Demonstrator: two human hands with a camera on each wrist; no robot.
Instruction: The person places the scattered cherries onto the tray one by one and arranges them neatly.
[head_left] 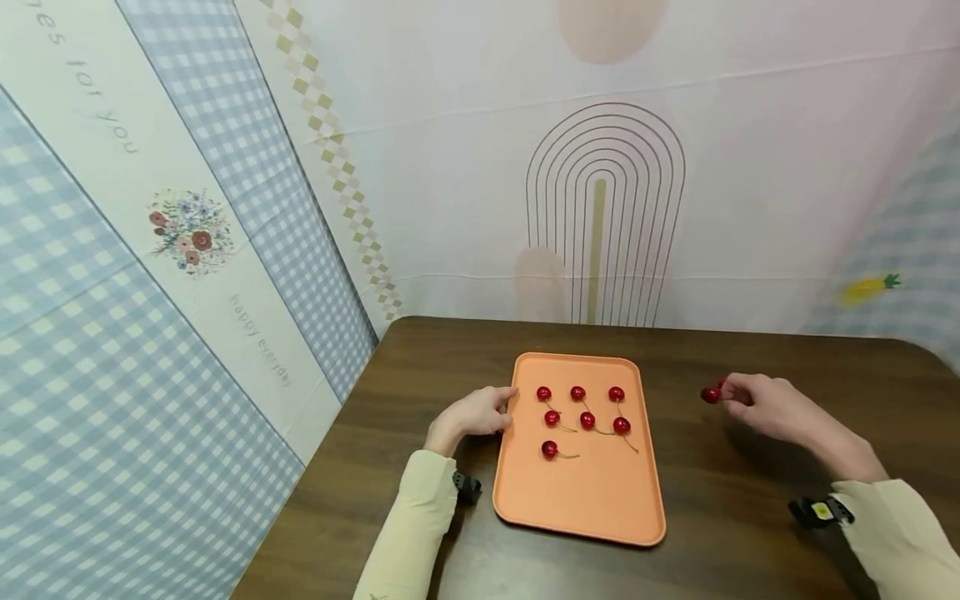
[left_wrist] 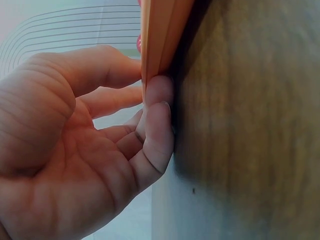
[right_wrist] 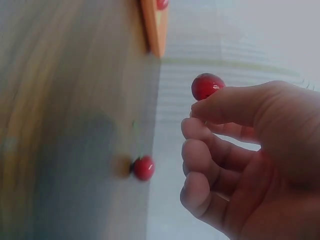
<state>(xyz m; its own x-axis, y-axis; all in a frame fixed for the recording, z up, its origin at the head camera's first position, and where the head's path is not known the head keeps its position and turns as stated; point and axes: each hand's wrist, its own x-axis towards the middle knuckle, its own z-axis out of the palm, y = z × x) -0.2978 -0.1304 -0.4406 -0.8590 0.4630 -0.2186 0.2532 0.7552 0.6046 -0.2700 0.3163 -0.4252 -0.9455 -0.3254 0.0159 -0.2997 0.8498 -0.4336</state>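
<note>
An orange tray [head_left: 585,500] lies on the table, with several red cherries [head_left: 587,420] with stems on its upper and left part. At the tray's left edge, my left hand [head_left: 477,414] holds the rim. The left wrist view shows the thumb on the rim [left_wrist: 159,40] and fingertips curled against its outer side. Off to the tray's right, my right hand [head_left: 780,410] pinches a cherry [right_wrist: 207,86] between thumb and forefinger, above the table. Another cherry [right_wrist: 144,168] rests on the table past that hand; in the head view it is mostly hidden.
Dark brown wood covers the table [head_left: 720,517]. Behind its far edge hangs a pale patterned cloth [head_left: 465,208], and a blue checked cloth [head_left: 150,400] hangs at the left. Each wrist wears a small black camera [head_left: 467,487].
</note>
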